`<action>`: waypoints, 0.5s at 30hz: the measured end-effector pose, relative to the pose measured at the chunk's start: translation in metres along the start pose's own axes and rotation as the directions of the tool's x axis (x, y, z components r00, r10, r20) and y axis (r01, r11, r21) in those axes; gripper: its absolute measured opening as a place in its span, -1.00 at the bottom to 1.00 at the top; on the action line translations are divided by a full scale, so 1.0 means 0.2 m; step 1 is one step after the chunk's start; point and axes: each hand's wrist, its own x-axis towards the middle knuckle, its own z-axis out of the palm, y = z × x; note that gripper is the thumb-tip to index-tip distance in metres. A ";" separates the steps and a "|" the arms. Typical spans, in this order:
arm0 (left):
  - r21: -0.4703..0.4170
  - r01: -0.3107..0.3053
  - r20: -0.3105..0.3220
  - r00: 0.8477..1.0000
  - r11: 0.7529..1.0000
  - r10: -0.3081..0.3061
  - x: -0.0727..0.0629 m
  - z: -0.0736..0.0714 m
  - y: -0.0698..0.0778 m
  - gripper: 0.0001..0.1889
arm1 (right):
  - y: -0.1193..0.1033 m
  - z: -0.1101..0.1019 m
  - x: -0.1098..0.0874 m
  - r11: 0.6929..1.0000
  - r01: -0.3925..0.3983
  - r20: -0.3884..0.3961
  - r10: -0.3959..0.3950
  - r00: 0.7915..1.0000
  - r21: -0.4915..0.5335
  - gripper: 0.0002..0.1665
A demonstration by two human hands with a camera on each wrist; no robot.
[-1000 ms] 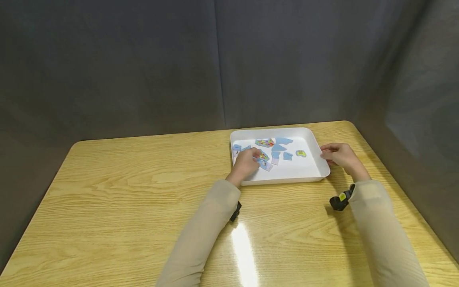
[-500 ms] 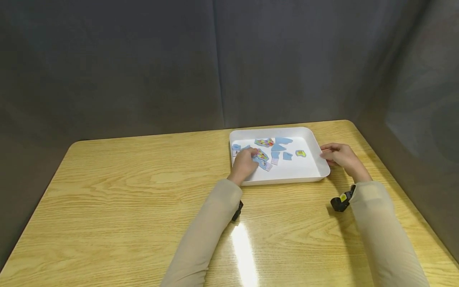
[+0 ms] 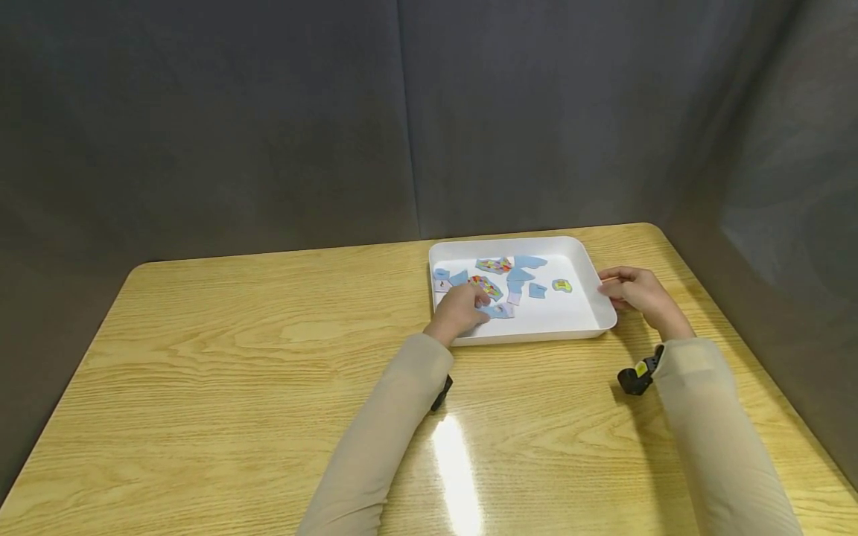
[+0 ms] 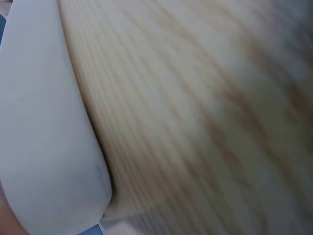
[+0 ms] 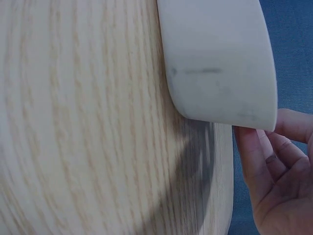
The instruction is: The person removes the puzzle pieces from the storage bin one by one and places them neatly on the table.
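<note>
A white tray (image 3: 556, 333) holds several flat puzzle pieces, some light blue and some with bright multicoloured patches. My left hand (image 3: 459, 311) reaches over its front left corner. Thumb and fingers pinch a blue and pale lilac puzzle piece (image 3: 501, 310), part of it hidden under the hand. Just behind lies a multicoloured puzzle piece (image 3: 487, 286). At the right end, my right hand (image 3: 642, 294) grips the tray's wall; the right wrist view shows its fingers (image 5: 252, 156) at the corner of the tray (image 5: 220, 63). The left wrist view shows only a sliver of hand beside the tray (image 4: 44, 117).
Another multicoloured piece (image 3: 494, 265) and blue pieces (image 3: 529, 262) lie along the tray's back. A small yellow-green piece (image 3: 562, 286) sits apart on the right. The wooden table (image 3: 234, 372) extends left and forward; a dark curtain (image 3: 268, 126) stands behind it.
The piece at my left hand has turned and come toward the front, away from the multicoloured piece. My left hand has shifted slightly forward with it. The right hand stays at the tray.
</note>
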 end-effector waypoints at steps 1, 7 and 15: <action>0.017 -0.001 0.002 1.000 1.000 0.001 0.00 0.00 0.00 -0.72 | 0.00 0.00 0.00 1.000 0.000 0.000 0.000 1.000 0.002 -0.41; 0.085 -0.011 0.002 1.000 0.996 0.011 0.01 0.00 0.01 -0.75 | 0.00 0.00 0.00 1.000 -0.004 -0.002 0.004 1.000 0.003 -0.41; 0.017 -0.033 -0.025 0.999 0.999 0.034 0.00 0.01 0.02 -0.82 | -0.02 -0.01 0.01 0.998 -0.023 -0.005 0.022 1.000 -0.051 -0.42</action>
